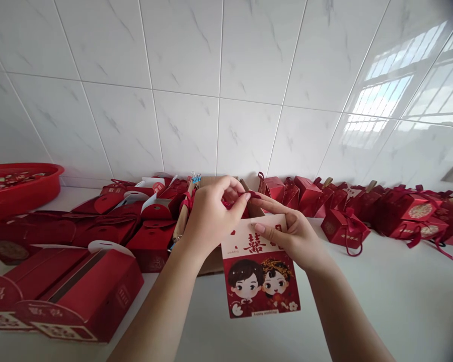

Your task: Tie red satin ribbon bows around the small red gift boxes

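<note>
- Card [262, 271] with two cartoon faces, held over the middle of the white tabletop [392, 306].
- The right hand [291, 234] grips it, thumb on the printed face, forefinger stretched toward a small dark red piece [254, 195].
- The left hand [221, 208] pinches that piece between thumb and forefinger; I can't tell what it is.
- Just beyond the hands, a cardboard box [213, 264] blocks the way; they hide most of its inside. A blue clip [196, 177] sits at its far left.
- Larger red boxes [115, 289] crowd the left, several with flaps raised.
- Small ribbon-tied boxes [409, 211] line the far right.
- Bare tabletop gives room at near right; its far edge meets the tiled wall [189, 130].
- At far left, a red basin [30, 200] holds small packets [13, 180].
</note>
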Demonstrator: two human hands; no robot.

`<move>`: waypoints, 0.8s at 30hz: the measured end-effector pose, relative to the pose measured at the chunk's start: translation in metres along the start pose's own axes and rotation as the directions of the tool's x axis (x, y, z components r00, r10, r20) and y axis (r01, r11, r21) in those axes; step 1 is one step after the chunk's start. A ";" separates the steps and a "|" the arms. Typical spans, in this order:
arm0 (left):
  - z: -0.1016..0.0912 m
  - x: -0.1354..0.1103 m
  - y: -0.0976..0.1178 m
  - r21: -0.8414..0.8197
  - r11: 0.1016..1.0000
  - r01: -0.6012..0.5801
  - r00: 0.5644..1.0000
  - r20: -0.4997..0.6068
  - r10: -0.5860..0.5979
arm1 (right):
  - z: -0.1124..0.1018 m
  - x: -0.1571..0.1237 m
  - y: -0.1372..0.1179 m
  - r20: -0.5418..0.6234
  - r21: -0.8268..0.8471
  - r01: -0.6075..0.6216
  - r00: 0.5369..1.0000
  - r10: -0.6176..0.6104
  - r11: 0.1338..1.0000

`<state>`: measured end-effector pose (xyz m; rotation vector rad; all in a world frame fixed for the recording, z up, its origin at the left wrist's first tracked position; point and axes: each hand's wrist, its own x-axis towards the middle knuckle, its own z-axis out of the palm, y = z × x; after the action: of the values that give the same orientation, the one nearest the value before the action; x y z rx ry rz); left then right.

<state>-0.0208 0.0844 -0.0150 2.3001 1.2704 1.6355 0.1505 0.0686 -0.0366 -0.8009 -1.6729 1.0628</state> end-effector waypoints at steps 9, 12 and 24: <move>-0.010 -0.007 0.012 0.028 0.999 0.031 0.993 0.110 -0.034 | -0.002 -0.009 -0.006 -0.019 -0.031 0.100 0.995 -0.101 0.994; -0.010 -0.008 0.010 0.059 0.998 0.023 0.993 0.118 -0.030 | -0.002 -0.011 -0.010 0.027 -0.099 0.130 0.991 -0.127 0.987; -0.013 -0.007 0.014 0.343 0.897 -0.279 0.960 0.109 0.257 | -0.006 -0.019 -0.023 0.095 -0.178 0.174 0.983 -0.159 0.969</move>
<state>-0.0243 0.0653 -0.0083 2.8311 1.3873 1.4890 0.1614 0.0444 -0.0223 -0.7284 -1.8931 0.8408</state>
